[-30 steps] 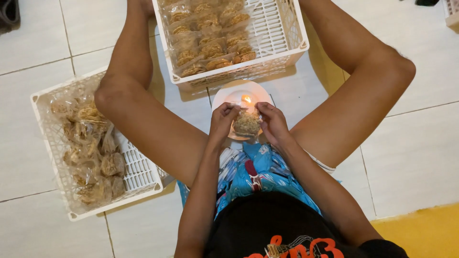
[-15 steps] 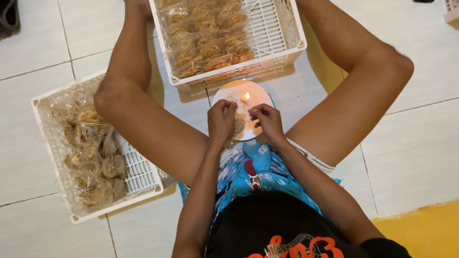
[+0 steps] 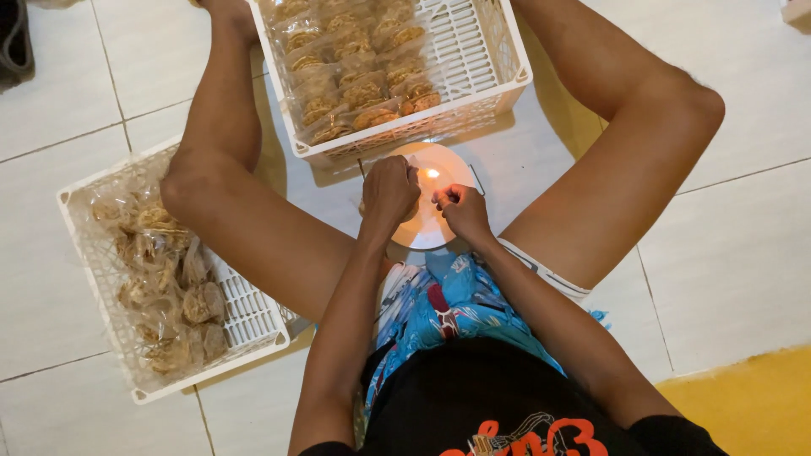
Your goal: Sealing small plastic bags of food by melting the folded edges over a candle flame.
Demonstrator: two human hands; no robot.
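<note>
A white slatted crate (image 3: pixel 498 51) stands on the pale tiled floor (image 3: pixel 743 253), its left half packed with rows of clear packets of golden-brown snacks (image 3: pixel 355 84). Well to the left of that crate and nearer the camera sits a second white crate (image 3: pixel 245 312) holding loose clear bags of brown snacks (image 3: pixel 160 279). Far right of the first crate, near the bottom edge, the floor turns yellow (image 3: pixel 743 397).

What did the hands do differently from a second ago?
The left hand closed into a fist over the small clear snack packet, which showed between both hands a second ago and is now mostly hidden. The right hand shifted slightly right, fingertips pinched near the small candle flame. The round white plate and both white plastic baskets of bagged snacks stayed put.
</note>
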